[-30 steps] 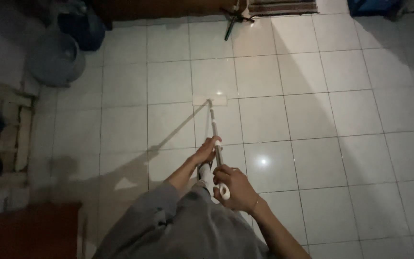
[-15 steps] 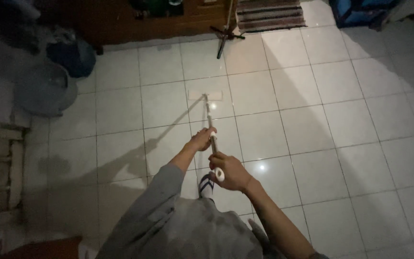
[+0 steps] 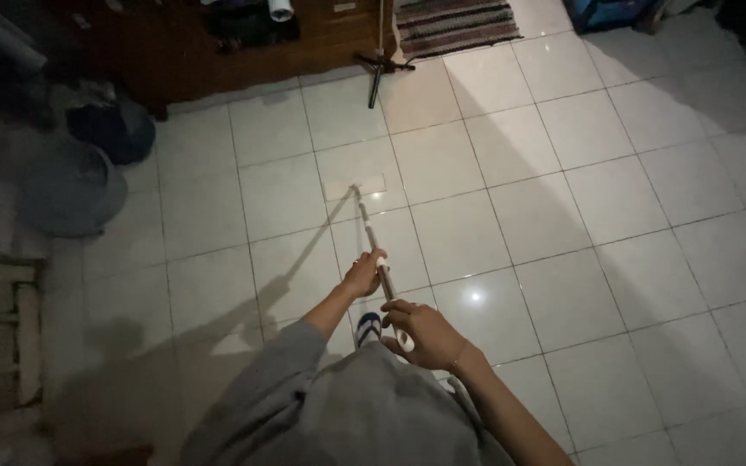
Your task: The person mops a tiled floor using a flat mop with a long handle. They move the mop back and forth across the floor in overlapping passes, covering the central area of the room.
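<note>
White, shiny floor tiles (image 3: 615,198) cover the room, square and smooth, with thin dark lines between them. The right hand (image 3: 423,333) is closed tight around the near top end of a long thin mop handle (image 3: 376,256), made of pale metal. The left hand (image 3: 364,274) is wrapped around the same handle a little farther down. Both fists are shut on it. The handle slopes away to a flat, pale, rectangle mop head (image 3: 355,185), which lies flat on the tiles in the middle of the floor. A blue and white sandal (image 3: 369,327) shows just under the hands. To the right, the tiles are bare and wide. Far left sit a round grey tub (image 3: 71,192) and a dark bag (image 3: 114,129). A dark wooden cabinet (image 3: 218,52) and a striped rug (image 3: 455,19) line the far edge.
</note>
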